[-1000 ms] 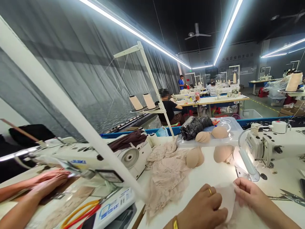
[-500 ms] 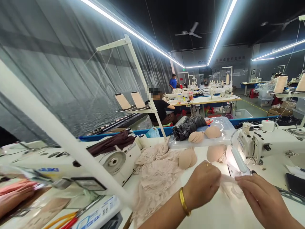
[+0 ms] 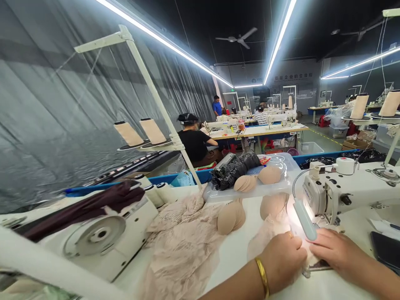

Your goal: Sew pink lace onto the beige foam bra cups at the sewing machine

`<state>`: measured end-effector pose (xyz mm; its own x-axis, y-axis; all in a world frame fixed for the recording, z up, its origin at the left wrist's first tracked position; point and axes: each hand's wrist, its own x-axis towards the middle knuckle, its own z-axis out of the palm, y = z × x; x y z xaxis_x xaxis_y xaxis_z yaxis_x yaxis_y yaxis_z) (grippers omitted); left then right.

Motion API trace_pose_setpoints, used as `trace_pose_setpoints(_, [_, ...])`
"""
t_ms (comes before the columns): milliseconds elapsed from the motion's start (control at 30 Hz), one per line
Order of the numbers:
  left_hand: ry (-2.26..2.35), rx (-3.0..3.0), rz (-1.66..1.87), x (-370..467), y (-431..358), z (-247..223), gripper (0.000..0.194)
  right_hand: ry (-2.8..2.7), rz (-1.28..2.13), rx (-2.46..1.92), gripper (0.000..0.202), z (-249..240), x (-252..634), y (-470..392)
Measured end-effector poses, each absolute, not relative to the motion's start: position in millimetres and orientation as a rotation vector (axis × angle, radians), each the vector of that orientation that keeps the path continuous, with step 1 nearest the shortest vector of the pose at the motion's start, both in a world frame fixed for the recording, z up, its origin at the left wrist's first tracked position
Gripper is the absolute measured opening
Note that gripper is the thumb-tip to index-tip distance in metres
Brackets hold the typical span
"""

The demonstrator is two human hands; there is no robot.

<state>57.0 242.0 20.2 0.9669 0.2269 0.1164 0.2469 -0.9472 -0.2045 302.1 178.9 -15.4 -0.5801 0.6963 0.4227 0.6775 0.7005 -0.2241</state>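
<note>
My left hand (image 3: 283, 258), with a gold bangle at the wrist and a ring, is closed on beige lace fabric (image 3: 265, 237) in front of the sewing machine (image 3: 325, 187). My right hand (image 3: 336, 250) is just beside it, its fingers drawn together on the fabric's edge near the needle area. A grey lamp (image 3: 304, 218) shines down right above the fingers and partly hides the work. Most of the gripped fabric is hidden under the hands. Behind them lies a beige bra cup (image 3: 270, 206).
Left of my hands are a heap of beige lace (image 3: 184, 237) and stacked cups (image 3: 230, 216). Farther back, a clear plastic lid (image 3: 284, 166) holds more cups and a black plastic bundle (image 3: 234, 171). A phone (image 3: 386, 250) lies at right. A co-worker (image 3: 193, 141) sits ahead.
Both hands have moved in close under the lamp at the machine, bringing the fabric along; before, it was stretched between them nearer the front. The view has turned slightly right.
</note>
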Motion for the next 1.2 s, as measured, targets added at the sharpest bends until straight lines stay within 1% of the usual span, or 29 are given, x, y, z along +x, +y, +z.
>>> trace_pose_setpoints(67, [-0.398, -2.884, -0.201, 56, 244, 11, 0.021, -2.434, 0.086, -1.093, 0.035, -19, 309, 176])
trace_pose_setpoints(167, [-0.455, -2.877, -0.371, 52, 243, 0, 0.021, -2.465, 0.13, -1.176, 0.045, -20, 313, 170])
trace_pose_setpoints(267, [-0.421, -2.917, -0.498, 50, 242, -2, 0.018, -2.504, 0.14, -1.245, 0.048, -13, 310, 165])
trace_pose_setpoints(400, [-0.454, -2.918, -0.566, 52, 242, 2, 0.015, -2.551, 0.181, -1.261, 0.049, -4, 304, 165])
trace_pose_setpoints(533, [-0.477, -2.955, -0.608, 52, 244, 2, 0.019, -2.542, 0.21, -1.267, 0.051, -1, 302, 164])
trace_pose_setpoints(600, [-0.466, -2.975, -0.632, 51, 245, 1, 0.021, -2.551, 0.242, -1.259, 0.049, -1, 302, 163])
trace_pose_setpoints(733, [-0.466, -2.996, -0.666, 50, 247, 0, 0.023, -2.574, 0.31, -1.26, 0.038, 2, 303, 161])
trace_pose_setpoints(900, [-0.452, -3.031, -0.728, 51, 246, -1, 0.017, -2.544, 0.349, -1.255, 0.038, 1, 302, 162])
trace_pose_setpoints(1000, [-0.394, -3.079, -0.758, 54, 249, -4, 0.015, -2.451, 0.311, -1.298, 0.035, -4, 301, 164])
trace_pose_setpoints(1100, [-0.373, -3.111, -0.712, 60, 254, -6, 0.015, -2.383, 0.231, -1.286, 0.029, -9, 301, 166])
trace_pose_setpoints(1200, [-0.401, -3.116, -0.67, 68, 259, -7, 0.009, -2.353, 0.161, -1.273, 0.031, -15, 304, 168])
